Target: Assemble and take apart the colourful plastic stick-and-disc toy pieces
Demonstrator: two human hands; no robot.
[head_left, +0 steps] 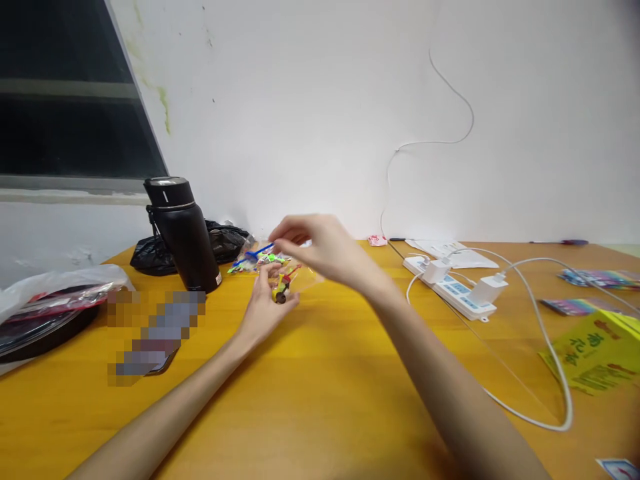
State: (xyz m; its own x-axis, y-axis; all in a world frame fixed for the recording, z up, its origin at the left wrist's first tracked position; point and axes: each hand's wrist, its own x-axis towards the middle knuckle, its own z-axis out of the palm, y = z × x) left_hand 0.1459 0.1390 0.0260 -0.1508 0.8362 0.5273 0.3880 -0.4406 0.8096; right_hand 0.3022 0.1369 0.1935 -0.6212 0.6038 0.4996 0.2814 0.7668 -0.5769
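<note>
My left hand [265,300] is closed around a small yellow toy [279,293] with a dark round wheel and a red part sticking up, held just above the table. My right hand [320,250] is raised over it, thumb and fingers pinched on a thin blue plastic piece [263,251] that points to the left. Behind both hands lies a clear plastic bag of small coloured pieces [240,265], partly covered by the fingers. The exact shape of the blue piece is blurred.
To the left stand a black bottle [183,237], a black plastic bag [225,241] and a phone [163,363]. On the right are a white power strip [463,299] with chargers, a looping white cable [550,340] and a yellow package [593,353]. A wall closes off the back.
</note>
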